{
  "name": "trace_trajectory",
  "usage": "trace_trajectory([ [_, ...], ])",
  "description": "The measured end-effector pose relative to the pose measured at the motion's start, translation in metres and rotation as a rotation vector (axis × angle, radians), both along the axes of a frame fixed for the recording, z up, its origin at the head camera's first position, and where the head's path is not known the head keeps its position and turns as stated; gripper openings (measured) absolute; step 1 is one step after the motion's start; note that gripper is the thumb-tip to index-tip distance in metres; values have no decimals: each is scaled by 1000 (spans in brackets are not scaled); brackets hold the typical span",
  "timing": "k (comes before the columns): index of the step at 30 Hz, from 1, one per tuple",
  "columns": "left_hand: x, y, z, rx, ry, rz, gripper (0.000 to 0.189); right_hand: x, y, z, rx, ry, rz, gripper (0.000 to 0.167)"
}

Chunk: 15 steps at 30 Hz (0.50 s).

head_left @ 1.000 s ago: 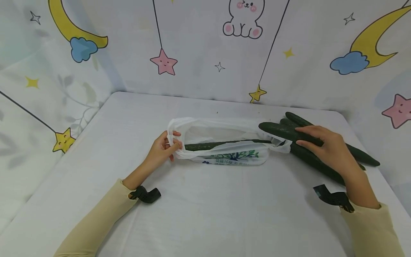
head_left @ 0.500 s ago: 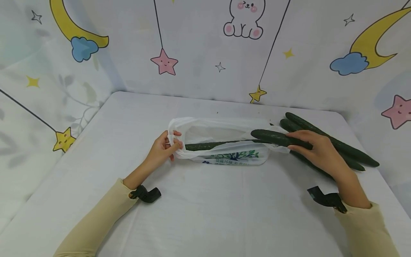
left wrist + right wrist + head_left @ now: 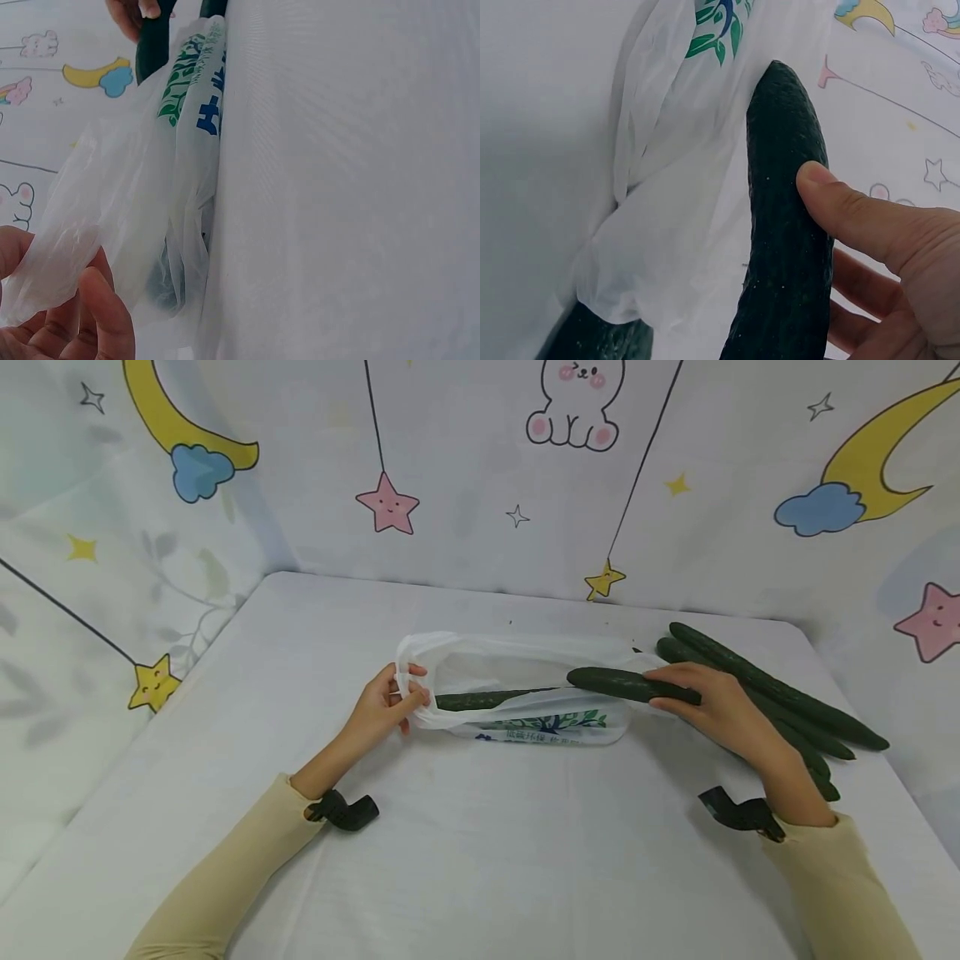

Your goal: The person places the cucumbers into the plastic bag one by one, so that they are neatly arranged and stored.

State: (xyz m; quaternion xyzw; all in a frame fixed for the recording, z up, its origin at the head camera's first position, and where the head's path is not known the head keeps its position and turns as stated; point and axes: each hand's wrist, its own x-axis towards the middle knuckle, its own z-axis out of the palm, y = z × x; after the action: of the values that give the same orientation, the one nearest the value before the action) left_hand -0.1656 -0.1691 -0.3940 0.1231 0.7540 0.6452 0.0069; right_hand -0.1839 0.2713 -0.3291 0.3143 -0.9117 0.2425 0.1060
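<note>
My left hand [image 3: 382, 702] pinches the left edge of a white plastic bag [image 3: 495, 670] printed with a green and blue tree. The left wrist view shows the thin film [image 3: 64, 262] between its thumb and fingers. Inside the bag lies a long dark green cucumber [image 3: 476, 701], partly covered. My right hand [image 3: 723, 710] grips another cucumber [image 3: 607, 682], its tip pointing left above the right part of the bag's opening. In the right wrist view, the thumb lies on the near side of this cucumber [image 3: 784, 225], with the fingers partly hidden behind it.
Several more cucumbers [image 3: 787, 693] lie slanted at the table's right side, beyond and partly under my right arm. A white cloth covers the table [image 3: 480, 843]. Behind it hangs a backdrop [image 3: 450, 452] with moons and stars.
My right hand has carried its cucumber left and slightly down, away from the other cucumbers and over the bag. The left hand keeps its hold on the bag's edge.
</note>
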Motion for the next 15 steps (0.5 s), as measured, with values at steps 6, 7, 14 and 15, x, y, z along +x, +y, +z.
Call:
trace_trajectory([
  [6, 0, 0, 0, -3, -1, -1, 33, -6, -6, -3, -9, -10, 38, 44],
  [7, 0, 0, 1, -3, 0, -2, 33, -7, -7, -4, -7, -7, 43, 44],
  [14, 0, 0, 2, -13, 0, -3, 34, -14, -15, -6, -7, -33, 70, 43],
  [15, 0, 0, 1, -14, -1, -1, 34, -15, -17, -6, -4, -36, 72, 43],
])
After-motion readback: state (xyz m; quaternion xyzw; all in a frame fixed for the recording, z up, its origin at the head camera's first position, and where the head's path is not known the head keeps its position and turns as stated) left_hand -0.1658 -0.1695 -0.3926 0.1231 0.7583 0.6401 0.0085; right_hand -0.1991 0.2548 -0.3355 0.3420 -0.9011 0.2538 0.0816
